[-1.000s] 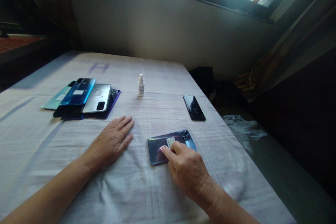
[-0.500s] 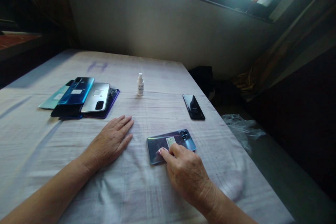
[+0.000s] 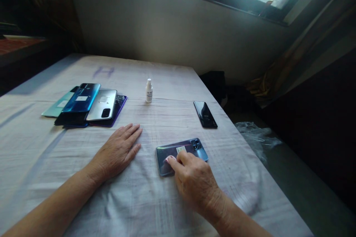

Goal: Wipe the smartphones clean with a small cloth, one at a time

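Note:
My right hand (image 3: 194, 181) lies on a blue-grey phone (image 3: 167, 153) that rests back-up on the white cloth near the table's front. Its fingers are bunched, and the fingertips press on the phone's back beside a small pale sticker (image 3: 180, 149). A small pinkish bit shows at the fingertips; whether it is a nail or something held is unclear. My left hand (image 3: 118, 150) rests flat on the cloth, palm down, fingers slightly spread, a short way left of the phone and holding nothing.
A pile of several phones (image 3: 86, 103) sits at the left. A small white dropper bottle (image 3: 149, 90) stands mid-table. A black phone (image 3: 205, 114) lies near the right table edge (image 3: 236, 137). Beyond that edge lies crumpled clear plastic (image 3: 258, 137).
My right fingertips have slid a little to the left and toward me along the phone's back. My left hand has stayed in place.

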### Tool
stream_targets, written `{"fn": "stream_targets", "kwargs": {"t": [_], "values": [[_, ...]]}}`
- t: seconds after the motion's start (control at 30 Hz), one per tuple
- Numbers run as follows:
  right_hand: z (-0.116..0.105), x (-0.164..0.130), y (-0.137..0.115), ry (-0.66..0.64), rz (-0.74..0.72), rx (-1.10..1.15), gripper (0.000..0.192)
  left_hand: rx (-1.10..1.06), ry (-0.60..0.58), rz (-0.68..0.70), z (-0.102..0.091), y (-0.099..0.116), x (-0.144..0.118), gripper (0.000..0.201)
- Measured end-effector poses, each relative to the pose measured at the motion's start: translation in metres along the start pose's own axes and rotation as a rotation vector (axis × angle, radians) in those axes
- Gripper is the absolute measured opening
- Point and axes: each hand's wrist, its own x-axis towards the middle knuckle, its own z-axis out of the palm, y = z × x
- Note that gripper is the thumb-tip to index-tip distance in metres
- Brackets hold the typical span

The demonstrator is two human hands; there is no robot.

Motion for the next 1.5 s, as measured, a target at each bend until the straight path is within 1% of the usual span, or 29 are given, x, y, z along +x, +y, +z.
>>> {"fn": "stream_targets", "kwargs": {"t": [0.1,0.17,0.3,0.43,0.63,0.73,0.83,1.0,1.07,1.2,1.3,1.4,1.5], "values": [[-0.003,-0.01,-0.003,-0.003,-0.019,0.018,0.024,-0.012,-0.013,-0.014,0.0,0.0,0.0,0.061],[-0.004,-0.012,-0.005,-0.005,-0.019,0.017,0.024,-0.02,-0.012,-0.015,0.0,0.0,-0.001,0.061],[0.001,0.001,-0.004,-0.027,0.003,-0.005,0.023,-0.03,-0.004,-0.015,-0.001,0.0,-0.001,0.06],[0.007,0.011,-0.003,-0.007,0.01,-0.011,0.024,-0.03,-0.004,-0.019,-0.001,0.0,-0.001,0.059],[0.001,-0.007,-0.007,-0.008,-0.015,0.022,0.026,-0.017,-0.018,-0.016,0.0,-0.001,-0.001,0.059],[0.0,-0.01,-0.007,-0.007,-0.017,0.027,0.027,-0.014,-0.021,-0.015,-0.001,-0.001,-0.001,0.06],[0.001,-0.003,-0.002,-0.016,0.027,-0.003,0.028,-0.015,-0.018,-0.015,-0.002,0.0,-0.001,0.061],[0.002,0.007,0.004,-0.061,0.148,-0.059,0.023,-0.019,-0.014,-0.02,-0.001,0.0,-0.001,0.06],[0.003,0.008,0.001,-0.052,0.136,-0.061,0.022,-0.02,-0.012,-0.024,-0.001,0.0,-0.001,0.059],[0.007,0.009,-0.009,-0.041,0.063,-0.029,0.021,-0.02,-0.012,-0.024,0.0,0.0,-0.001,0.06],[0.007,0.009,-0.01,-0.054,0.047,-0.008,0.022,-0.022,-0.015,-0.023,0.0,0.0,-0.001,0.06],[0.002,0.01,-0.002,-0.096,0.117,-0.024,0.026,-0.026,-0.019,-0.029,0.0,0.0,-0.001,0.059],[-0.002,0.013,0.004,-0.15,0.191,-0.056,0.025,-0.032,-0.023,-0.031,0.0,0.0,0.0,0.058]]}}
